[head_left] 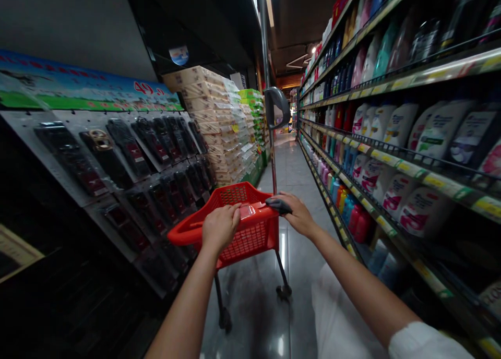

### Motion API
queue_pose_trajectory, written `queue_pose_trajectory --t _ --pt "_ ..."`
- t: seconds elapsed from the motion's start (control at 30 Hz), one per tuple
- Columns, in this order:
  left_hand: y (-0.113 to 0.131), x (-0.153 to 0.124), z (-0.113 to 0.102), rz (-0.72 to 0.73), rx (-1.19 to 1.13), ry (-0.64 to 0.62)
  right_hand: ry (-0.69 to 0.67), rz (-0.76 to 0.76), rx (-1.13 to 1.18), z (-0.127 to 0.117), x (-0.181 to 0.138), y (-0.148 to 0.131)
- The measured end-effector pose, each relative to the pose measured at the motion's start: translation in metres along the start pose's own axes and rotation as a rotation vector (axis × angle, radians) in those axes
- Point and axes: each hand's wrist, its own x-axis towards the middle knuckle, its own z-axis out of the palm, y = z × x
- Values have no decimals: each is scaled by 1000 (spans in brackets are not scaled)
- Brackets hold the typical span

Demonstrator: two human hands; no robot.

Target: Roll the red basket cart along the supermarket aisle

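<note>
Red shopping cart (250, 239) stands on the grey tiled floor (295, 166) directly in front of the person, its perforated basket borne on dark legs with casters (284, 292). The left hand (221, 226) is wrapped around the near rim of the cart, fingers curled over it. Just beside that hand, a clear plate (247, 211) sits on the middle of the same rim. The right hand (295, 210) lies over a dark grey piece (278, 205) at the right end of the cart's rim, touching it; how firmly the fingers close there, or whether they do, I cannot tell. A thin pole (265, 51) rises above the cart's right side, with a grey loop handle (287, 108) partway up; its lower end is hidden behind the right hand.

To the left of the cart, dark packaged goods (131, 147) hang in rows on a light panel, under a blue and green banner (90, 90) that reads 49.9. Beyond the cart on that side are tall stacks of wrapped packs (209, 124), then green packs (252, 108) farther along. To the right of the cart, a long shelf unit (430, 179) carries rows of bottles, among them white bottles (420, 210) with pink labels and, lower down, red bottles (355, 218). Nearer than the cart, a white sleeve (422, 343) covers the upper right arm.
</note>
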Motion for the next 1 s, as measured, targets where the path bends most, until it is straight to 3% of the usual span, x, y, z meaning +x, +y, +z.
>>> queue_pose_trajectory --t 0.17,0.23,0.4,0.5,0.67,0.8,0.9,1.0 --pt "1 3 -1 -3 0 -24 138 257 168 6 16 8" --pt "2 4 -1 -20 10 -27 164 313 110 10 15 -2" --pt "-2 8 0 -19 19 -49 42 120 -149 11 1 -34" --pt "-2 9 -1 -4 15 -57 47 132 -74 8 6 -24" --pt "7 10 -2 -34 34 -49 246 315 107 15 12 -1" --pt "3 10 -3 -22 37 -50 184 112 -22 21 -5 -13" --pt "-4 9 -3 -2 28 -67 102 -20 28 18 -10 -13" --pt "-5 10 -2 2 30 -74 155 31 188 18 -2 -1"
